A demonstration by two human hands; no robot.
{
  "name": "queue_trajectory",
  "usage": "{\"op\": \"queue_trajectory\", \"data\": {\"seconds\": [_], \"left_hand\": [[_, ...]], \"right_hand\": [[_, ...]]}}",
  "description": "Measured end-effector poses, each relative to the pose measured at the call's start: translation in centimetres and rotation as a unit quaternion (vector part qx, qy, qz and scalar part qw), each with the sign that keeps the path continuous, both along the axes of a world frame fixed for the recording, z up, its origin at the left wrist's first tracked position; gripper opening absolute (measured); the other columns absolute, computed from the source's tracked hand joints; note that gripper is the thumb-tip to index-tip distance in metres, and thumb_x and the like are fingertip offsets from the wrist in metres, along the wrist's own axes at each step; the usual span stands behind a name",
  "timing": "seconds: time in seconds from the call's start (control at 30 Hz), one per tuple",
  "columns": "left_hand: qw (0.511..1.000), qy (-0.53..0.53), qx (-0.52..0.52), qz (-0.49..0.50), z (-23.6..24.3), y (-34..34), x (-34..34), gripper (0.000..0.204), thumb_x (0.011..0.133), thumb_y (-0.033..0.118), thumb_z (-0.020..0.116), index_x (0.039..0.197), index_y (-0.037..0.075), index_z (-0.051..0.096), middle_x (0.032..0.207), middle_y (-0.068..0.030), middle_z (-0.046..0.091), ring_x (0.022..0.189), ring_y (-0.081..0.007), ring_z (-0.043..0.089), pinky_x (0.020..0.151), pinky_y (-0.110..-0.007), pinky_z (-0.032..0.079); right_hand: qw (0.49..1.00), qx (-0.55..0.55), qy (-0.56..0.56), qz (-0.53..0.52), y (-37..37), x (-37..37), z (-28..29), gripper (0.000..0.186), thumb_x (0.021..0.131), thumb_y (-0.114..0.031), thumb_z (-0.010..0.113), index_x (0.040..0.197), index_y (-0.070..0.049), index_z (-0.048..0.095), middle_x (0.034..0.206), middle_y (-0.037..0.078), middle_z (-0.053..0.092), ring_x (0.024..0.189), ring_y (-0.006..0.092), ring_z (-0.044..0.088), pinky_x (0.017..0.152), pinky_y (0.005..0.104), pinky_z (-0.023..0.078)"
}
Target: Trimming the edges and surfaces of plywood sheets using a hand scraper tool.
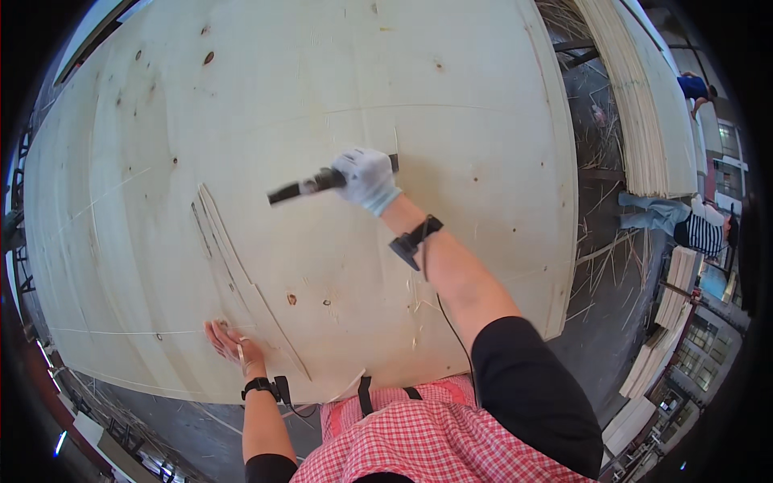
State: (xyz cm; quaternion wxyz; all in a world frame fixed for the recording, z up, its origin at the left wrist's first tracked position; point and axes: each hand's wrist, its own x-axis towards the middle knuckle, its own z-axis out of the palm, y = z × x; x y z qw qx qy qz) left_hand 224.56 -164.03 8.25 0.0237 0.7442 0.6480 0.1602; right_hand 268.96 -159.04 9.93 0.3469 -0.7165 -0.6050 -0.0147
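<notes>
My right hand [366, 175], in a white knitted glove, is closed around a long dark-handled tool [299, 190] with a silvery band, held over the middle of a large pale wood veneer sheet [451, 266]. A flat dark end of the tool shows past the glove; its exact kind is unclear. Near the sheet's front edge is my left hand [235, 344], fingers stretched out and slightly blurred, with something pale and thin across it. Between the hands lie long thin wood strips [254, 282] and narrow dark slivers [201, 229].
Right of the sheet, wood scraps [600, 274] litter the grey floor. Beyond stands a tall stack of veneer sheets [636, 97], with a person in a striped top [702, 228] beside it and another person in blue [692, 86] farther off. A thin cable [451, 326] hangs from my right wrist.
</notes>
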Motion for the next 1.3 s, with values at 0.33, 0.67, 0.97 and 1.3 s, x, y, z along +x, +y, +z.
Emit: {"op": "queue_trajectory", "data": {"seconds": [0.33, 0.67, 0.97, 1.3], "left_hand": [[1.000, -0.009, 0.012, 0.000, -0.6, -0.2, 0.3, 0.042, 0.084, 0.007, 0.043, 0.126, 0.004, 0.045, 0.135, -0.0164, 0.039, 0.126, -0.0334, 0.037, 0.103, -0.046, 0.029], [1.000, -0.019, 0.021, 0.008, -0.1, 0.0, 0.9, 0.043, 0.084, 0.006, 0.045, 0.127, 0.005, 0.044, 0.135, -0.0142, 0.040, 0.126, -0.0320, 0.037, 0.103, -0.044, 0.030], [1.000, -0.011, -0.008, 0.019, -3.5, -1.1, -2.8, 0.048, 0.086, 0.015, 0.047, 0.133, 0.008, 0.041, 0.141, -0.0096, 0.036, 0.131, -0.0255, 0.030, 0.108, -0.039, 0.023], [0.993, -0.105, 0.042, 0.044, 0.1, -0.4, -1.8, 0.042, 0.079, 0.006, 0.050, 0.121, 0.005, 0.048, 0.135, -0.0151, 0.038, 0.128, -0.0320, 0.033, 0.105, -0.044, 0.027]], "right_hand": [[0.940, -0.191, 0.281, -0.003, -1.2, 10.2, 1.6, 0.024, 0.080, -0.035, 0.063, 0.075, -0.012, 0.064, 0.064, 0.003, 0.061, 0.057, 0.0140, 0.058, 0.051, 0.0288, 0.047], [0.752, 0.090, 0.503, -0.416, -9.8, 10.4, 4.4, 0.030, 0.086, -0.042, 0.055, 0.081, -0.012, 0.056, 0.062, 0.000, 0.056, 0.046, 0.0119, 0.052, 0.035, 0.0276, 0.040], [0.916, -0.326, 0.143, -0.187, -11.7, 3.6, 0.2, 0.031, 0.076, -0.020, 0.068, 0.096, 0.002, 0.061, 0.085, 0.014, 0.066, 0.073, 0.0219, 0.059, 0.068, 0.0360, 0.047], [0.809, -0.345, 0.475, 0.013, -17.9, -18.2, 7.5, 0.034, 0.081, -0.009, 0.061, 0.114, -0.003, 0.054, 0.075, -0.002, 0.057, 0.060, 0.0044, 0.049, 0.049, 0.0214, 0.043]]}}
